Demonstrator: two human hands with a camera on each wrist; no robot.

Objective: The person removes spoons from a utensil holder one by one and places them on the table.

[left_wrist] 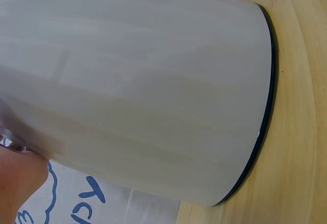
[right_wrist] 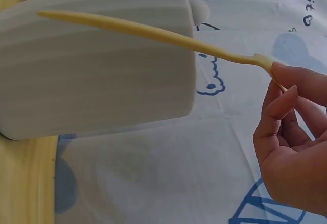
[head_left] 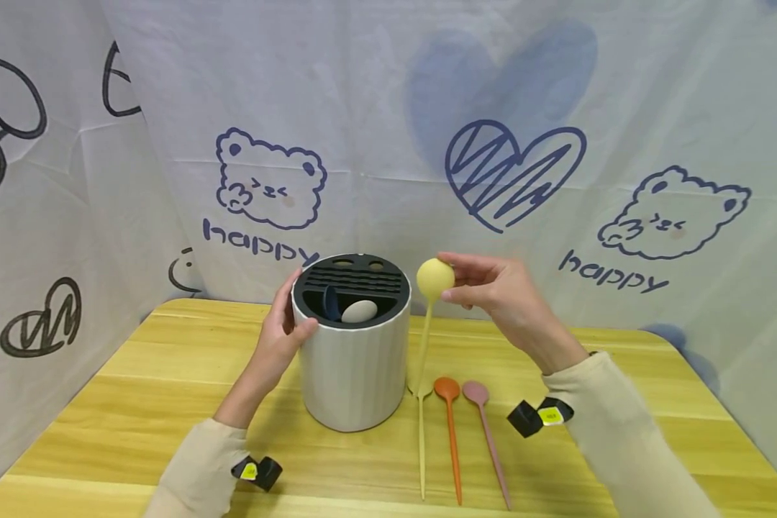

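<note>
A white ribbed utensil holder with a black slotted top stands upright on the table. My left hand grips its left side at the rim, thumb over the front edge. Inside the wide front slot are a dark blue utensil and an off-white rounded one. Just right of the holder, my right hand pinches a yellow spoon by its round head, with the handle pointing down. In the right wrist view, that handle crosses in front of the holder, and fingertips hold the head's edge.
On the wooden table, right of the holder, lie another pale yellow utensil, an orange spoon and a pink spoon, handles toward me. A printed white cloth hangs behind the table and on the left.
</note>
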